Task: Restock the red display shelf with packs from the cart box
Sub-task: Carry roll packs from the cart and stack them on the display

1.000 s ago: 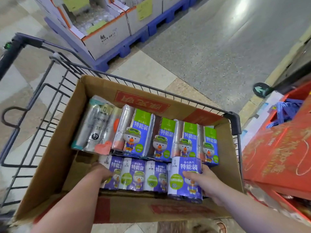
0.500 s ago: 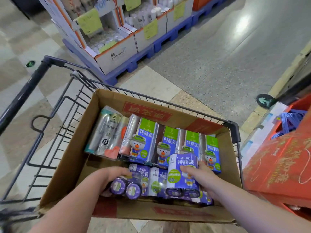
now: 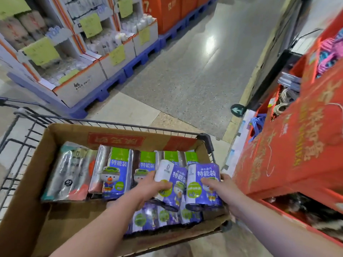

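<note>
Head view. Cardboard box [image 3: 61, 130] in the shopping cart [image 3: 206, 138]: many packs inside, restocking barely begun.

Left hand [image 3: 150, 184] grips one purple pack [image 3: 174, 180], fingers curled over its face. Right hand [image 3: 222, 184] clamps a second purple pack [image 3: 203, 175] just beside it.

Both packs are raised above the box. The red display shelf [image 3: 297, 145] stands to the right, and neither pack is placed there yet.

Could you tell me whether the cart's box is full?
Partly empty: packs line the far side and near right of the box; its near-left floor is bare.
</note>
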Motion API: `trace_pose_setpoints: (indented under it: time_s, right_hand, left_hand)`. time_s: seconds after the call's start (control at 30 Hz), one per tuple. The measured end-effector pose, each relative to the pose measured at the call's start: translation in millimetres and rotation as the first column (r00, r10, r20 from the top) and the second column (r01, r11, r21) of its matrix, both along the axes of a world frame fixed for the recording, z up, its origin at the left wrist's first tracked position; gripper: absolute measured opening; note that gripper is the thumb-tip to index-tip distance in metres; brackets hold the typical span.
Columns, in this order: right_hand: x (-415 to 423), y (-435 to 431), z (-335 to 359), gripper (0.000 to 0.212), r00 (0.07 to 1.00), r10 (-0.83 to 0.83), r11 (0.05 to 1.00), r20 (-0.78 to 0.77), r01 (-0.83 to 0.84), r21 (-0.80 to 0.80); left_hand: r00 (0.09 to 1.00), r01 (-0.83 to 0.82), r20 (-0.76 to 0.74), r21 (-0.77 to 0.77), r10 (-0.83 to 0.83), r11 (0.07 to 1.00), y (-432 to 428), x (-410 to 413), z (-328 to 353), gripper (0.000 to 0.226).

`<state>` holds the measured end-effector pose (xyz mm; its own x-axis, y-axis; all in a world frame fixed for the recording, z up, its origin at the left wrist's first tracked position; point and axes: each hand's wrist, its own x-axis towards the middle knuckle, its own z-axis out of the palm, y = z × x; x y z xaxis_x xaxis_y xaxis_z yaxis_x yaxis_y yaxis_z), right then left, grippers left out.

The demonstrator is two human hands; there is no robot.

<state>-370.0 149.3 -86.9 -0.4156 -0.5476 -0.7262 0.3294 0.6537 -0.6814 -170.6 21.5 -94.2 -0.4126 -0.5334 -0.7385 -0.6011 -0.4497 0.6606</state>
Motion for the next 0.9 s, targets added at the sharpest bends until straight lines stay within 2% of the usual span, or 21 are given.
trace_pose_setpoints:
  time_s: [0.13,0.17,0.23,0.27,0.37,0.43,0.47,0.57,0.63,0.77,0.87,0.9]
  right_hand:
    - [-28.7,42.1,12.9,0.049,0.99,-0.144,0.989,-0.007,0.143,-0.048]
    - [-36.0,54.4,16.3,0.046,0.985,-0.174,0.983,-0.017,0.173,-0.066]
    - [-46.9,80.7,28.0,0.043,0.971,-0.237,0.967,-0.033,0.232,-0.103]
    - [-52.3,95.7,33.9,0.046,0.961,-0.274,0.956,-0.039,0.268,-0.12]
    - [-69.4,147.7,49.8,0.074,0.927,-0.371,0.919,-0.062,0.357,-0.166]
    - [-81.6,192.2,58.2,0.083,0.896,-0.437,0.888,-0.074,0.417,-0.196]
    - [-87.5,216.3,63.8,0.079,0.88,-0.469,0.871,-0.074,0.447,-0.204]
    - [-102.6,294.0,80.9,0.049,0.824,-0.559,0.818,-0.097,0.527,-0.231]
    - [-109.6,346.1,93.2,0.039,0.783,-0.613,0.777,-0.104,0.575,-0.257]
    - [-121.9,446.1,116.5,0.041,0.696,-0.707,0.693,-0.126,0.647,-0.317]
    - [-130.6,513.0,134.8,0.042,0.635,-0.758,0.64,-0.151,0.679,-0.359]
    - [-133.2,533.0,141.1,0.041,0.609,-0.776,0.621,-0.164,0.69,-0.373]
  left_hand:
    - [0.995,0.057,-0.083,-0.053,-0.061,0.997,27.1,-46.2,15.6,0.032]
    - [0.991,0.078,-0.105,-0.062,-0.084,0.995,34.4,-55.6,17.4,0.032]
    - [0.982,0.108,-0.147,-0.084,-0.12,0.991,51.6,-76.0,26.8,0.047]
    - [0.979,0.121,-0.153,-0.086,-0.133,0.989,62.2,-87.5,32.6,0.051]
    - [0.957,0.195,-0.202,-0.092,-0.21,0.976,102.1,-124.9,48.1,0.037]
    - [0.929,0.265,-0.24,-0.105,-0.283,0.958,137.2,-151.9,59.6,0.04]
    - [0.914,0.295,-0.257,-0.11,-0.314,0.949,156.7,-164.8,66.7,0.042]
    - [0.863,0.399,-0.302,-0.083,-0.405,0.913,221.8,-197.3,85.0,0.036]
    - [0.83,0.468,-0.314,-0.062,-0.462,0.882,267.8,-216.6,98.1,0.047]
    - [0.759,0.544,-0.36,-0.106,-0.542,0.832,357.8,-255.6,117.2,0.053]
    - [0.706,0.596,-0.376,-0.143,-0.6,0.791,420.7,-283.4,132.6,0.043]
    - [0.685,0.615,-0.381,-0.155,-0.621,0.773,439.7,-291.6,138.6,0.047]
